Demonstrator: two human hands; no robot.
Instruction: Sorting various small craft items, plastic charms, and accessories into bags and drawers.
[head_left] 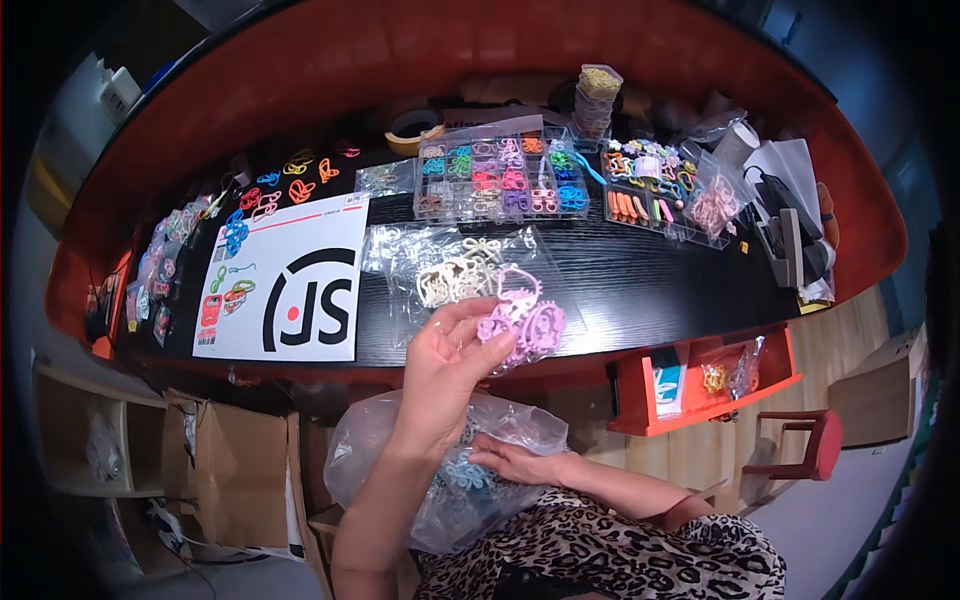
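My left hand is raised over the front edge of the black table, closed on a bunch of lilac openwork plastic pieces with frilly outlines. Their exact kind is unclear. Behind them, cream-coloured loop pieces lie on a clear plastic bag. Lower down, a large clear plastic bag rests at my lap. In its opening are light blue flower-shaped pieces. My right hand lies against these with its fingers stretched out; the fingertips are partly hidden.
A compartment box of colourful pieces stands at the back, with another clear tray to its right. A white printed board covers the table's left part. An orange drawer stands pulled out; a red stool is beyond it.
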